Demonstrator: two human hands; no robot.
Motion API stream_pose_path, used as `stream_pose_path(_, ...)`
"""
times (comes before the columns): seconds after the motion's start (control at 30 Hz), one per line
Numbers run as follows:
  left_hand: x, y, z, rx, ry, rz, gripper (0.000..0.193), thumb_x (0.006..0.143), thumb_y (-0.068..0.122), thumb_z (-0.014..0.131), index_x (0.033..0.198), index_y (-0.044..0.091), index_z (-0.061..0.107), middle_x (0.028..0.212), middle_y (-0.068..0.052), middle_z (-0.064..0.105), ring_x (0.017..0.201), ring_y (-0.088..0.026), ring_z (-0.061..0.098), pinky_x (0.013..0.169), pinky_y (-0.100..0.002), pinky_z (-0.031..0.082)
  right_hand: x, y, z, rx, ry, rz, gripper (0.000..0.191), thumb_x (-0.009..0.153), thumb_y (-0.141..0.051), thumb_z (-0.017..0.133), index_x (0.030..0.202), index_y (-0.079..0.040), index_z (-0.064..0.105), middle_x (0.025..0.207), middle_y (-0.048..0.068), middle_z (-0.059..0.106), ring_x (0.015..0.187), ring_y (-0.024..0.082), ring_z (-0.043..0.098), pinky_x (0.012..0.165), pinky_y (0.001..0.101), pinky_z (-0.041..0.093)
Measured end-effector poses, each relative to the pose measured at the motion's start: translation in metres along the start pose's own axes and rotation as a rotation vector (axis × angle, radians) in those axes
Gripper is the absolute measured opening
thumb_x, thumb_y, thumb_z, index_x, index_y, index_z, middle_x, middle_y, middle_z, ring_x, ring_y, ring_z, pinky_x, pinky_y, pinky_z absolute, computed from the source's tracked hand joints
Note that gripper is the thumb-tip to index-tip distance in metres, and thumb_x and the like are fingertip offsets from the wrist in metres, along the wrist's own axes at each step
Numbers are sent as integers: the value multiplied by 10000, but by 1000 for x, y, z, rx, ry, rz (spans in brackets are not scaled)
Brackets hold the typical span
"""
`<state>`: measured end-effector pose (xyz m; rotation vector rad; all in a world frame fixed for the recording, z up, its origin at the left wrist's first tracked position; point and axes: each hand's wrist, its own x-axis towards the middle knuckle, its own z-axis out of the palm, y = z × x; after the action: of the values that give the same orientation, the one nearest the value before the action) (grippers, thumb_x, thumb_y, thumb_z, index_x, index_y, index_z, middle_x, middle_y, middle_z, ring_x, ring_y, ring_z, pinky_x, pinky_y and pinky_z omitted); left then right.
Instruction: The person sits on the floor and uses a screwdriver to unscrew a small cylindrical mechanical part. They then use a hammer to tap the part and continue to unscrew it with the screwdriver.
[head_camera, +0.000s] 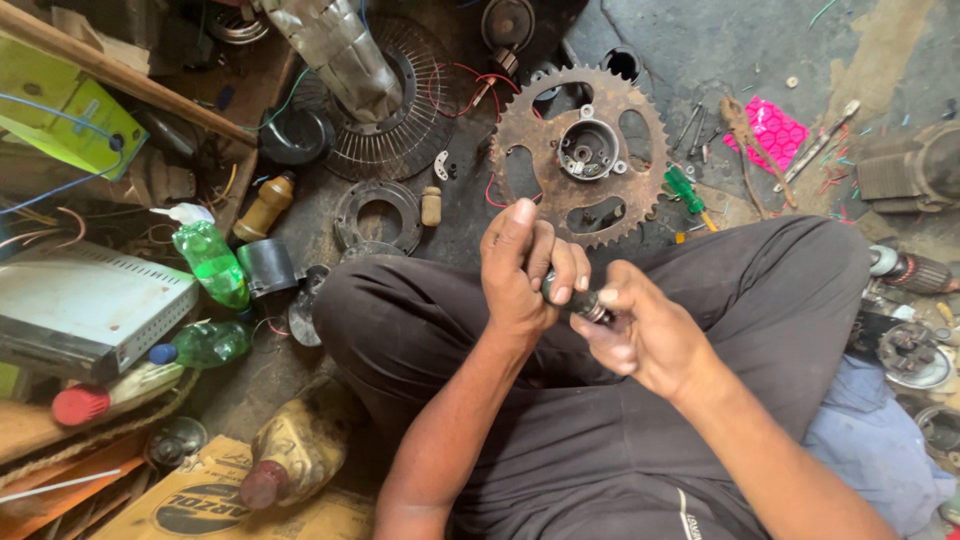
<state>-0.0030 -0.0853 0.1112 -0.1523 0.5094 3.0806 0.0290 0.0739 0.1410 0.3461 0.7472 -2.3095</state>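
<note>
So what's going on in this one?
A person sits cross-legged on a workshop floor, both hands working a small dark metal part over their lap. The left hand wraps around one end and the right hand grips the other. A rusty sprocket lies on the floor just ahead, with a green-handled screwdriver beside it and bottles to the left.

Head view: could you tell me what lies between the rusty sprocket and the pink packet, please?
In the head view, a green-handled screwdriver lies between the sprocket and the packet.
</note>
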Motion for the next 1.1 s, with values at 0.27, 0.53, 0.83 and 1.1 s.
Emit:
stream_pose_path(0.27,-5,0,4,-31,-39,-14,423,1125,261,471,734,118,398,492,-6,326,378,-198,444,485,-394,456,-12,17,15,-595,60,-405,163,1012,-88,620,940,-57,477,897,209,649,594,152,596,506,302,495)
stream_pose_path(0.53,-5,2,5,-36,-78,3,448,1129,262,476,717,115,382,487,-7,320,372,-194,443,479,-392,452,-23,15,17,-1407,47,-806,87,946,-100,528,925,-35,473,830,184,631,676,146,599,539,302,518)
stream_pose_path(0.83,-6,1,4,-40,-98,-5,425,1128,254,474,734,123,385,487,-5,315,370,-181,442,465,-383,445,-14,7,6,-110,150,-89,158,937,-41,612,892,-74,465,776,198,652,552,165,569,392,262,452)
stream_pose_path(1.1,-1,0,14,40,-51,26,490,1145,305,462,698,119,392,536,-16,349,449,-212,486,598,-413,487,-16,26,2,-625,219,-541,175,965,16,689,928,-19,521,919,230,701,703,151,655,560,283,559)
